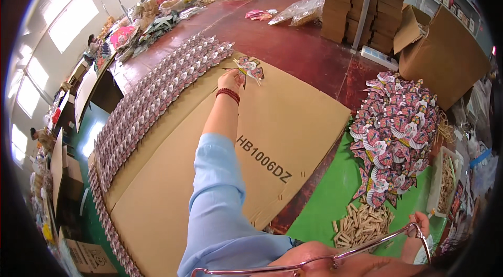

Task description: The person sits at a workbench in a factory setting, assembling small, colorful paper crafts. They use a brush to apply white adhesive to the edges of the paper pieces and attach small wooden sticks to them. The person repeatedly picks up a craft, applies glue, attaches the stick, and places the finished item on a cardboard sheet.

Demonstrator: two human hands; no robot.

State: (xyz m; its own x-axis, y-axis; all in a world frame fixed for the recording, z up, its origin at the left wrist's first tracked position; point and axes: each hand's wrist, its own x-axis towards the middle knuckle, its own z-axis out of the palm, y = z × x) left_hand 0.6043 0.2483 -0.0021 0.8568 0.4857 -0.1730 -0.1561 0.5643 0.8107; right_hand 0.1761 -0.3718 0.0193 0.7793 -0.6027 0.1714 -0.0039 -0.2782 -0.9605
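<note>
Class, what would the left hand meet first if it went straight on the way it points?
The left hand would first meet the colourful cutout just ahead, which it seems to pinch. Beyond, the line likely crosses cardboard onto red table, though height is unclear.

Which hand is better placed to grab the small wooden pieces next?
Probably the right hand: it's nearer the wooden pieces; the left hand holds a paper cutout over the cardboard.

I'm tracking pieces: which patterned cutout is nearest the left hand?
The lone patterned cutout touching the left hand, near the far edge of the cardboard sheet; the others are in dense rows at left or a heap at right.
</note>
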